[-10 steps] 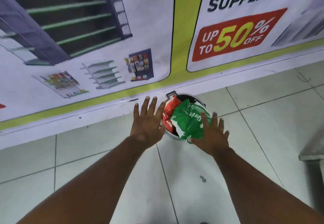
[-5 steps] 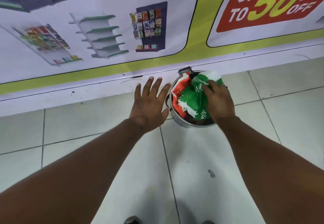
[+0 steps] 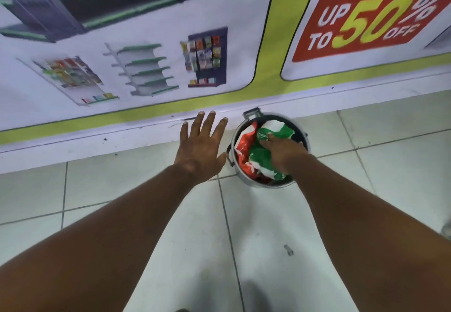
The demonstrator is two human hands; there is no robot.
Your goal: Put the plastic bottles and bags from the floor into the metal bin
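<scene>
Since half a second ago the right hand (image 3: 283, 152) has pushed deeper into the bin (image 3: 246, 182), and the green bag (image 3: 262, 158) now sits lower, mostly below the rim. The left hand (image 3: 201, 148) has barely shifted.

Nearest the viewer, two bare forearms reach forward over a pale tiled floor (image 3: 268, 226), with a small dark mark on the tile between them. The left hand is open, palm down, fingers spread, holding nothing; it hovers just left of the bin, thumb close to the rim. The right hand is inside the bin, pressing down on the crumpled green bag. Whether its fingers grip the bag or only push on it cannot be told. A red bag (image 3: 245, 152) lies in the bin too, against the left wall beside the green one. The round metal bin stands on the floor, close to the wall. Behind it hangs a banner (image 3: 146, 43) picturing shelving, with a red panel reading "UP TO 50% OFF".
</scene>
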